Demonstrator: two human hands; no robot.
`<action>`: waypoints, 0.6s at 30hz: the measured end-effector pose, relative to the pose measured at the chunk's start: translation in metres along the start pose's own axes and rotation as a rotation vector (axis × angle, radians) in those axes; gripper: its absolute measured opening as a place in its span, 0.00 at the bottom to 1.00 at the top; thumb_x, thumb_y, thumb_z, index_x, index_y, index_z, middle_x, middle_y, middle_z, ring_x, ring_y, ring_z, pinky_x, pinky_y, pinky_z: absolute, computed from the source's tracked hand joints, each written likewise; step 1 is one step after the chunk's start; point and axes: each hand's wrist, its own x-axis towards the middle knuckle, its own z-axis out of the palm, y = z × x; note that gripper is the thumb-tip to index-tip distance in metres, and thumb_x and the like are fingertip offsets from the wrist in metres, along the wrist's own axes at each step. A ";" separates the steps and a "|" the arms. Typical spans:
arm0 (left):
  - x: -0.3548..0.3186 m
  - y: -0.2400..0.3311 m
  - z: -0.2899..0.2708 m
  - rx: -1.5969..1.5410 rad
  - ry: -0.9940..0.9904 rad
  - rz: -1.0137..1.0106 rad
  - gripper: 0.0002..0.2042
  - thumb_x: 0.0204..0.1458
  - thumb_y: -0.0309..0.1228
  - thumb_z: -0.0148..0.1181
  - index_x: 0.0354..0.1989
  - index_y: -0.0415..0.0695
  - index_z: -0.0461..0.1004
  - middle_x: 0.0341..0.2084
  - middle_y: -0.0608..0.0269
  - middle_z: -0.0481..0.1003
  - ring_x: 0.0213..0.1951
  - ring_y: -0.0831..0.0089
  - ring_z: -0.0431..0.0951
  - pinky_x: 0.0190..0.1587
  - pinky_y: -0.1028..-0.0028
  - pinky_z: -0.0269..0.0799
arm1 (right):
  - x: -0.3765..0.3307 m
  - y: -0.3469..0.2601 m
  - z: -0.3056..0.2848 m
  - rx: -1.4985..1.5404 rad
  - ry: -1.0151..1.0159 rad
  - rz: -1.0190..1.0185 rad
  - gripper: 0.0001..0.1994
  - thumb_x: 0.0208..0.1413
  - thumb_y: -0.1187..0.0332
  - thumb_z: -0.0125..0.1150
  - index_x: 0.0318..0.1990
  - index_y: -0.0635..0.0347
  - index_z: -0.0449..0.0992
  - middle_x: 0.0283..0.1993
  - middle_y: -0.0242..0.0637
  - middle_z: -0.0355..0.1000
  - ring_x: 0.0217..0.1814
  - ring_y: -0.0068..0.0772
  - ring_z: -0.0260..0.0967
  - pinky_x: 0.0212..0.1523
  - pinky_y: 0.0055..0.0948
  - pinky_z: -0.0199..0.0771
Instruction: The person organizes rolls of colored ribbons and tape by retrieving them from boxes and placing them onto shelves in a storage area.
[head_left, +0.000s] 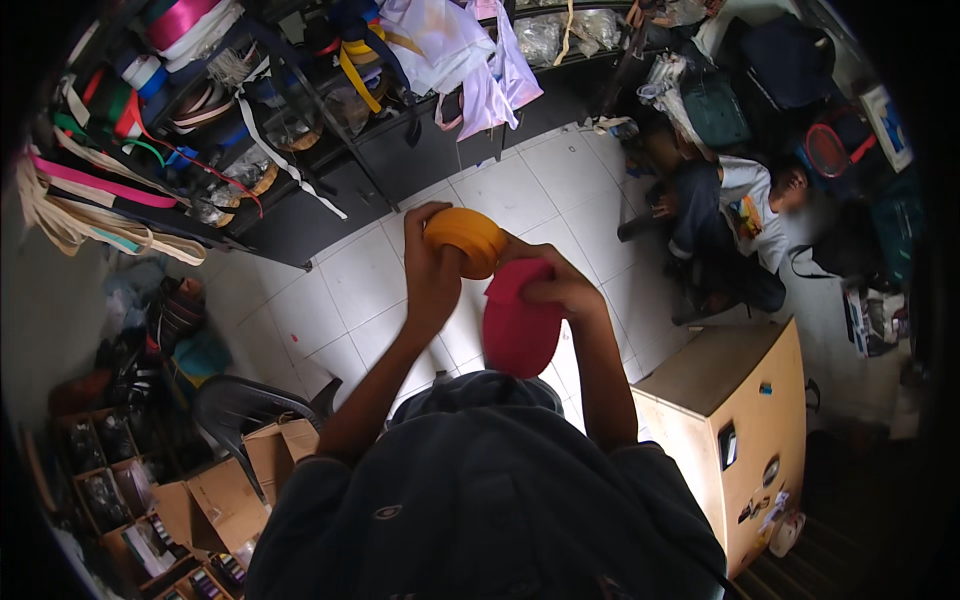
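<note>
A roll of yellow-orange ribbon (462,236) is gripped by my left hand (432,275), its thumb near the roll's centre hole and its fingers round the far side. My right hand (565,285) closes on a dark red ribbon roll (522,330), which hangs below it with a short flap at its top edge. Some fingers of the right hand reach behind the red roll toward the yellow one, and whether they touch it I cannot tell. Both rolls are held close together in front of my body, above the tiled floor.
Dark shelves (350,175) at the far left hold many ribbon rolls and straps. Pale lilac bags (490,75) hang at the top. A person (740,215) sits at the right among bags. A wooden cabinet (760,420) stands near right; a black chair (235,405) and cardboard box (220,495) near left.
</note>
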 end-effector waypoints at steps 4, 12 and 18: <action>0.012 -0.006 0.013 0.160 -0.074 0.001 0.25 0.41 0.17 0.53 0.52 0.40 0.63 0.43 0.53 0.68 0.45 0.62 0.71 0.49 0.67 0.67 | 0.008 -0.019 -0.030 -0.104 -0.037 0.084 0.19 0.39 0.64 0.65 0.38 0.66 0.74 0.40 0.35 0.71 0.41 0.26 0.69 0.43 0.24 0.68; 0.072 0.010 0.016 0.555 -0.527 0.145 0.18 0.41 0.21 0.60 0.44 0.43 0.67 0.37 0.52 0.69 0.42 0.53 0.74 0.41 0.66 0.71 | 0.022 -0.044 -0.059 -0.303 -0.024 0.146 0.19 0.47 0.66 0.65 0.48 0.60 0.72 0.41 0.36 0.74 0.44 0.29 0.71 0.46 0.29 0.70; 0.079 -0.008 0.021 0.289 0.098 0.077 0.19 0.41 0.15 0.45 0.46 0.37 0.63 0.39 0.51 0.67 0.41 0.59 0.73 0.45 0.70 0.70 | 0.015 -0.031 -0.063 -0.063 0.183 0.157 0.21 0.50 0.66 0.63 0.52 0.63 0.70 0.43 0.37 0.73 0.45 0.28 0.71 0.47 0.27 0.71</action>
